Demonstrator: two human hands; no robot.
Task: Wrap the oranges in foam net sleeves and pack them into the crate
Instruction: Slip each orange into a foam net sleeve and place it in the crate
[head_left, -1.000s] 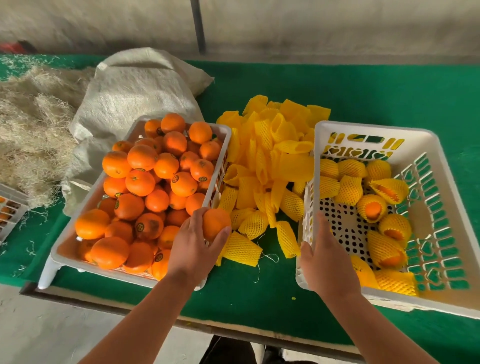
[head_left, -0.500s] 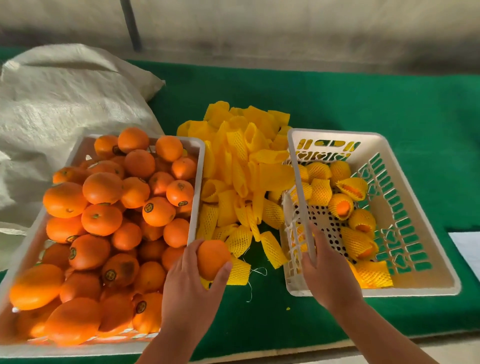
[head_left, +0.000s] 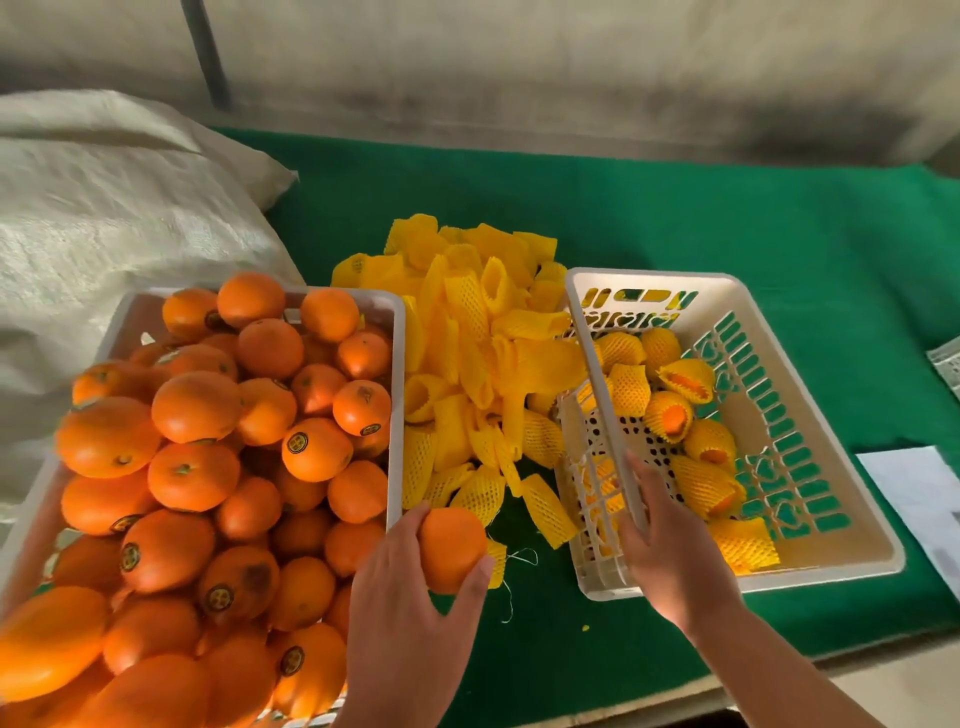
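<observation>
Head view, looking down over green table covering (head_left: 649, 218). Left hand (head_left: 405, 603) curled round one bare orange (head_left: 451, 551), held just off the near right corner of the heaped orange tray (head_left: 397, 364), above the near edge of the sleeve pile (head_left: 478, 374). Right hand (head_left: 670, 551) gripped the left rim of the white crate (head_left: 737, 582), fingers over the wall, thumb side hidden. Crate partly filled: sleeved oranges (head_left: 670, 410) bunched along the far and right inner side, perforated floor showing at the left. Woven sack (head_left: 104, 218) behind the tray.

Risks, judged only:
- Sleeving needs two hands; right one occupied with the crate. Attempted one-handed, net likely to bunch and the fruit to slip.
- Tray heaped above its rim; a brush from the left forearm could roll fruit off the near edge.
- Loose sleeves lying partly over the crate's left wall; could get dragged in empty.
- Several packed sleeves gaping open, orange skin exposed; could slide off if jostled.
</observation>
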